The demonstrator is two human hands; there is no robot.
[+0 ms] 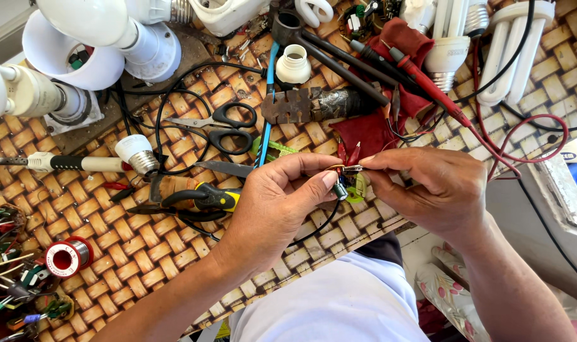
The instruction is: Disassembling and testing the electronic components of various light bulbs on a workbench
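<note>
Small circuit board (346,183) with green and blue parts: held above the near edge of the woven-pattern desk (136,253), pinched between fingers of left hand (272,202) and right hand (431,190). Nearby on desk: black scissors (222,126), yellow-handled pliers (203,199), red solder spool (68,256), lamp bulbs (516,50).

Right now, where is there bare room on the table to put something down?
The widest bare patch of woven mat lies between the solder spool, the pliers and the left hand. A smaller one sits below the scissors. The top edge is crowded with bulbs and wires.
</note>
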